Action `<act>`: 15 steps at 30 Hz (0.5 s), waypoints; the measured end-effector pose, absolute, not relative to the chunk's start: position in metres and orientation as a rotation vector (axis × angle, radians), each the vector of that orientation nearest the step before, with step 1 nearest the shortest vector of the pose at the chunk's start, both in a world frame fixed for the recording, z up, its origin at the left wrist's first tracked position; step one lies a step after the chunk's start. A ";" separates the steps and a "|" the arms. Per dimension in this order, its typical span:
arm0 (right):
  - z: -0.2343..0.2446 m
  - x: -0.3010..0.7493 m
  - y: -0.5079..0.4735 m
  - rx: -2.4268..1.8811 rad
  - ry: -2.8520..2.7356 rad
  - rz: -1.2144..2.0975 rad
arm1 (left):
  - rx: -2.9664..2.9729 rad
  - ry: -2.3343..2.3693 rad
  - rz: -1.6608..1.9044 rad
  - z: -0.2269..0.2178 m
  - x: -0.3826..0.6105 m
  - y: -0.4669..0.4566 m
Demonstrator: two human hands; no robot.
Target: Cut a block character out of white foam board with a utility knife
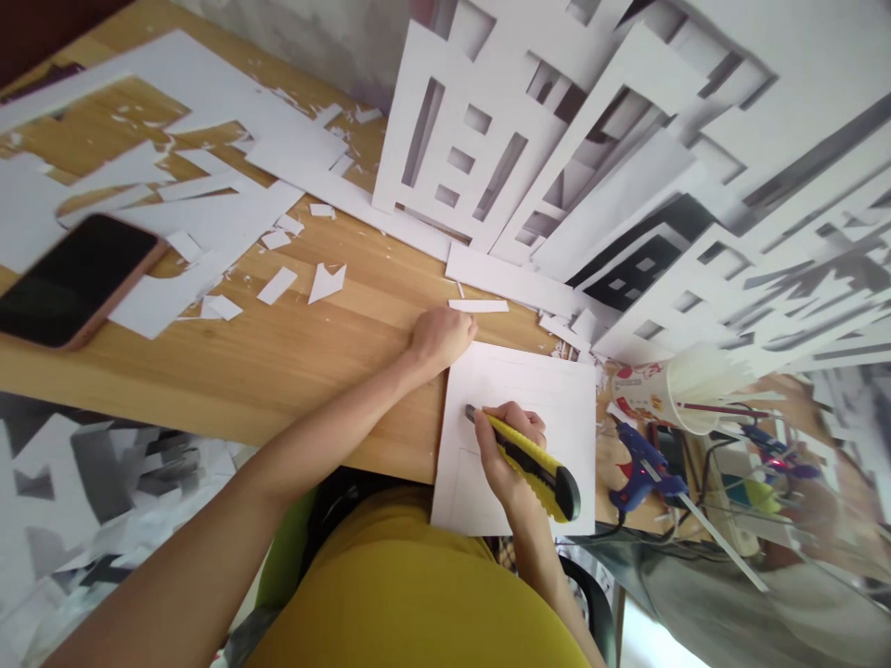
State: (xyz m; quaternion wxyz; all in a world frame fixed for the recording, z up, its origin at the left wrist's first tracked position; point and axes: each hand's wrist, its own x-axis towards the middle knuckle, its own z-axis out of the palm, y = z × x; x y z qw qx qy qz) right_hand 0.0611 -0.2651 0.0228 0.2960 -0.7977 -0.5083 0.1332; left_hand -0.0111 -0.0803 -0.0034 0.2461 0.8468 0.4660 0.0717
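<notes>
A white foam-board sheet [543, 390] lies at the near edge of the wooden table [278, 371], with faint pencil lines on it. My right hand [511, 445] is closed around a yellow and black utility knife [533, 459], its tip resting on the sheet near the left side. My left hand [442, 336] is curled into a loose fist and presses on the sheet's upper left corner.
A dark phone [73, 278] lies at the left among white offcuts [278, 283]. Cut-out white boards [529, 139] lean at the back. A paper cup [654, 394], a blue glue gun [644, 473] and cables crowd the right. Scraps litter the floor.
</notes>
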 end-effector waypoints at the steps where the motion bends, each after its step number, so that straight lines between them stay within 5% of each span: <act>1: 0.023 0.061 -0.266 -2.124 -1.342 0.361 | 2.311 1.270 0.197 -0.004 -0.011 -0.080; 15: 0.022 0.062 -0.267 -2.171 -1.282 0.473 | 2.370 1.239 0.180 -0.007 -0.011 -0.082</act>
